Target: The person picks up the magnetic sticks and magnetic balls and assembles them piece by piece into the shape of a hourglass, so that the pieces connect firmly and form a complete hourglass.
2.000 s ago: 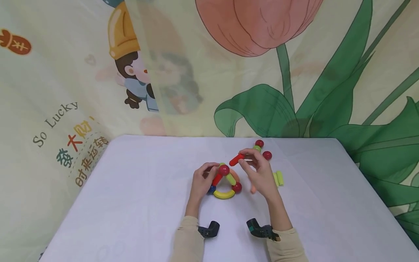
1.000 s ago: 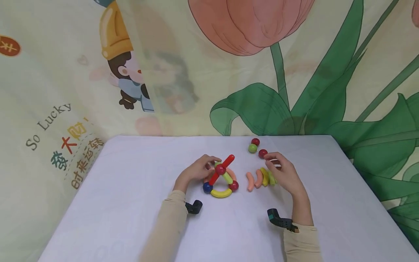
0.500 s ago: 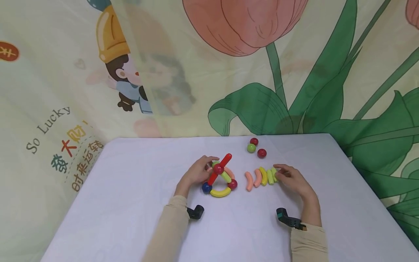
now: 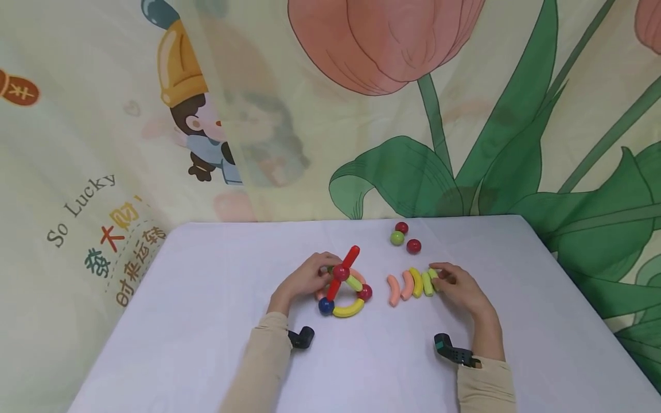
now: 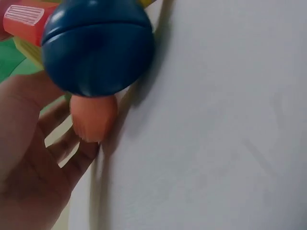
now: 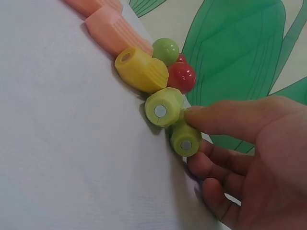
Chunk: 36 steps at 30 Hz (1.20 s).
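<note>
Right wrist and head views: the right hand (image 6: pixel 256 155) pinches the outer rod (image 6: pixel 187 136), green, its grip formed by thumb and fingers. The rod lies at the fingertips, left of the palm, long axis running roughly away from the person; its near end shows a pale disc. Just left on the counter (image 4: pixel 206 355) lie the inner rod (image 6: pixel 168 98), yellow rod (image 6: pixel 144 74) and pink rods (image 6: pixel 112 31). Well apart, farther left, stands the frame (image 4: pixel 341 273), nearer the left hand (image 4: pixel 304 280), whose fingers curl round its left side. Beyond lie three balls (image 4: pixel 413 246). Hidden: the left thumb tip, behind the blue ball (image 5: pixel 98 45); the outer rod's far end. Whether that rod touches the counter is unclear.
</note>
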Each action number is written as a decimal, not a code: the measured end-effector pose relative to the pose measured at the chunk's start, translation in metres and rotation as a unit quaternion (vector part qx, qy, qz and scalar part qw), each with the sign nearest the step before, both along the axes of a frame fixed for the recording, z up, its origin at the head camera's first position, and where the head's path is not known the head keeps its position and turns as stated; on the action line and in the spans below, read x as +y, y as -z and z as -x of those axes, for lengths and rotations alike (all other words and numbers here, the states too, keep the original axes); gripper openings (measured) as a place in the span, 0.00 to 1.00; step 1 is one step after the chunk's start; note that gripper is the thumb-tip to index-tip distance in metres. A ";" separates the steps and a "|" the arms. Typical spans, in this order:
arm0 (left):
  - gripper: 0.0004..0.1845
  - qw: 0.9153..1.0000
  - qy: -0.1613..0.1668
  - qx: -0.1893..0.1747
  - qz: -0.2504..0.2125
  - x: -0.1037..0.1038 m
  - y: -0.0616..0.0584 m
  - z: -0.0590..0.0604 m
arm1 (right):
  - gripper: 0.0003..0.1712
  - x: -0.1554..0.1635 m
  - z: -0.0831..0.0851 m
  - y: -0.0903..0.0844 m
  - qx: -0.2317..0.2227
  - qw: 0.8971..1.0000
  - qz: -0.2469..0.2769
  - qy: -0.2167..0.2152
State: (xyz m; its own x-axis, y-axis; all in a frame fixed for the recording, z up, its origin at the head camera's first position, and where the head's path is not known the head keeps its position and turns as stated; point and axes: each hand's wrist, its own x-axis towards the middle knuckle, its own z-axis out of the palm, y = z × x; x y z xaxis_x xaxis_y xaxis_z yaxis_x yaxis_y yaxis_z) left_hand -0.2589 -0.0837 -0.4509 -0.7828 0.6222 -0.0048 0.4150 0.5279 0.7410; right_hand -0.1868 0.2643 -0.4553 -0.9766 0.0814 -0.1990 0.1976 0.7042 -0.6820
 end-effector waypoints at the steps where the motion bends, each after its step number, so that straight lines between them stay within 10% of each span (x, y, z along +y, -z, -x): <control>1: 0.17 1.000 -0.004 0.007 -0.001 0.000 0.002 0.001 | 0.24 0.000 0.000 0.001 -0.002 1.000 0.000 0.007; 13: 0.17 0.986 -0.158 0.044 0.021 0.001 0.008 -0.021 | 0.26 0.005 0.004 0.009 -0.009 0.998 0.036 0.050; 24: 0.14 0.999 -0.051 0.008 0.004 -0.008 0.003 -0.011 | 0.25 0.004 0.003 0.008 -0.012 0.998 0.046 0.051; 36: 0.21 0.990 -0.094 -0.034 0.099 -0.013 -0.013 -0.027 | 0.25 0.006 0.004 0.009 -0.015 0.997 0.052 0.046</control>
